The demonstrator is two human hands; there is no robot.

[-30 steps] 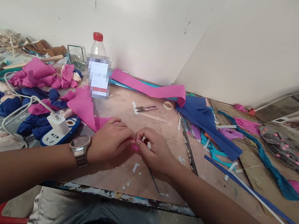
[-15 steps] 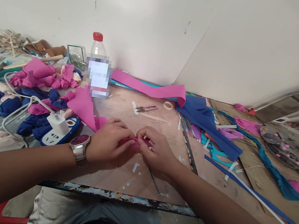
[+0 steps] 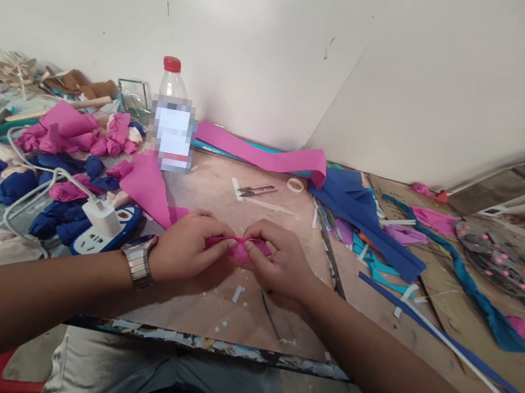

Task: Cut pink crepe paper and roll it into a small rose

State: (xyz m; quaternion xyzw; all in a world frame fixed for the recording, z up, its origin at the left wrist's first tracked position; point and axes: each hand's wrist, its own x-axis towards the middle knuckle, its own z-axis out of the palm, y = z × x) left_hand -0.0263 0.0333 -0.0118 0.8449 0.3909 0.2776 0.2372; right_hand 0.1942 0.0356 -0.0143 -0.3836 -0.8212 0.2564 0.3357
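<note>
A pink crepe paper strip (image 3: 239, 248) is pinched between the fingers and thumbs of both hands, low over the work board (image 3: 202, 308). My left hand (image 3: 190, 248), with a metal watch on its wrist, is closed on the strip's left part. On the right part, my right hand (image 3: 283, 264) is closed too, its thumb close to the other thumb. A wider pink crepe paper piece (image 3: 147, 186) runs behind my left hand; whether it joins the held strip is hidden. Beyond the hands lie thread snips (image 3: 257, 190) and a ring of tape (image 3: 296, 184).
Left of my hands are a power strip (image 3: 94, 241) with a white charger (image 3: 103, 217) and crumpled paper flowers (image 3: 72, 122). A red-capped bottle (image 3: 173, 82) stands behind. Rightward lie blue crepe paper (image 3: 365, 215), a white stick (image 3: 467, 361) and a teal twisted strip (image 3: 467, 273).
My hands have drawn slightly apart and turned, so more of the pink strip shows flat between the thumbs. The watch face has tilted away. Objects on the board stay put.
</note>
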